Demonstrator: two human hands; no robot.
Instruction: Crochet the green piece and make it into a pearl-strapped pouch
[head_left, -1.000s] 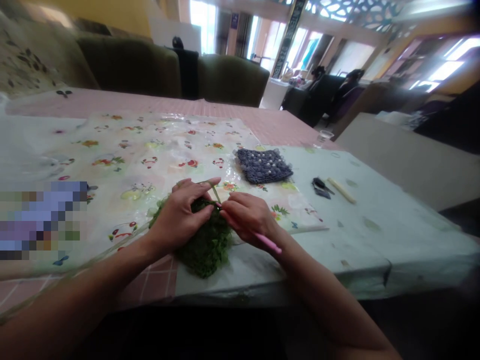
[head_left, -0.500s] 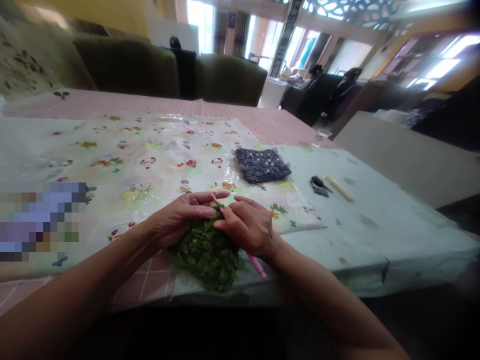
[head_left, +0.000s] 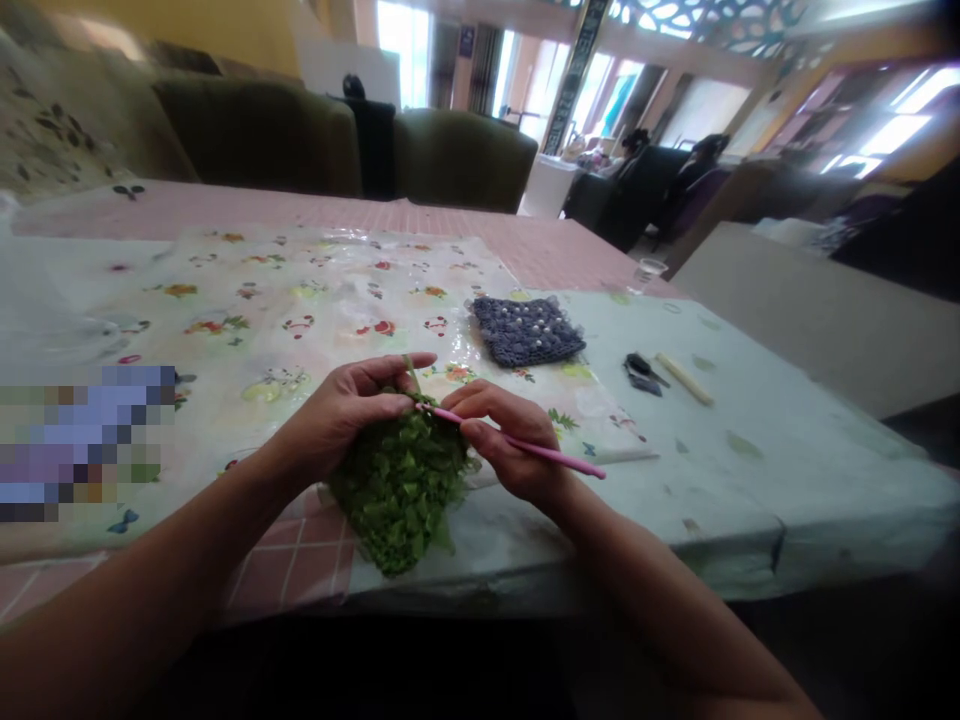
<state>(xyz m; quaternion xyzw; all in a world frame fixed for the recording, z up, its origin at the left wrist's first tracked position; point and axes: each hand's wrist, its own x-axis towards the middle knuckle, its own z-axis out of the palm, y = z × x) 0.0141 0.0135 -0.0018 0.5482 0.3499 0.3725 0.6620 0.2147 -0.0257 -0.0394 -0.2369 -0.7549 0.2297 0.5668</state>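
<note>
A leafy-textured green crochet piece (head_left: 405,480) hangs below my hands over the table's near edge. My left hand (head_left: 349,410) pinches its top edge between thumb and fingers, with a green strand of yarn (head_left: 412,372) running up over the raised index finger. In my right hand (head_left: 514,440) is a pink crochet hook (head_left: 559,457), gripped between thumb and fingers. The hook's tip meets the top edge of the green piece beside my left thumb, while its handle end sticks out to the right past my palm.
Beyond my hands lies a grey-blue crocheted piece with pearl beads (head_left: 529,330). To the right are small black scissors (head_left: 643,370) and a cream stick (head_left: 684,379). A clear cup (head_left: 651,268) stands near the far right edge. Green chairs (head_left: 465,155) line the far side; a pixelated object (head_left: 90,430) lies left.
The hook has swung from pointing steeply down to lying nearly level, its handle now out to the right. My left hand has risen slightly, and the green piece has shifted left.
</note>
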